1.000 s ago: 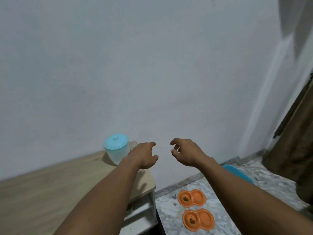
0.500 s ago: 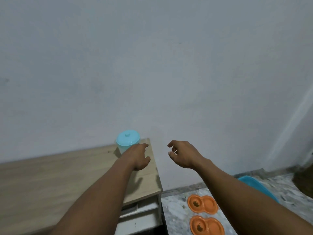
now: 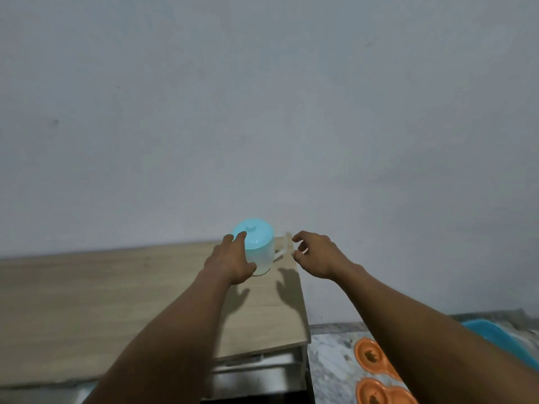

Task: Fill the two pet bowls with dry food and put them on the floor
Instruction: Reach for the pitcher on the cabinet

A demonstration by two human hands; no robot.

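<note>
Far left: bare wooden table, nothing there to dodge. Next, left hand spread against the near left side of the jug, fingertip up by the pale blue lid, fingers loose and curved rather than clenched, palm touching or nearly so; no firm hold yet, by the look of it. Jug upright near the back right corner of the table, close to the wall, handle pointing right. Best here: wrap the left hand lower round the body, well under the lid, and steady before any lift. Further right, right hand empty, fingers and thumb parted in a half-curl, just beside the handle, not touching it. Sensible course: slide those fingers through the handle and take the weight there, left hand as support only. Probably light plastic, so likely to skid or tip toward the table edge if nudged from one side alone; contents not visible through the wall. Lid best pressed or checked before tilting. Down at right on the floor, two orange bowls each holding a little brown food, partly behind the right forearm; a blue tub past them. Bowls already on the floor, seemingly short of full, so carry low and pour slowly.
</note>
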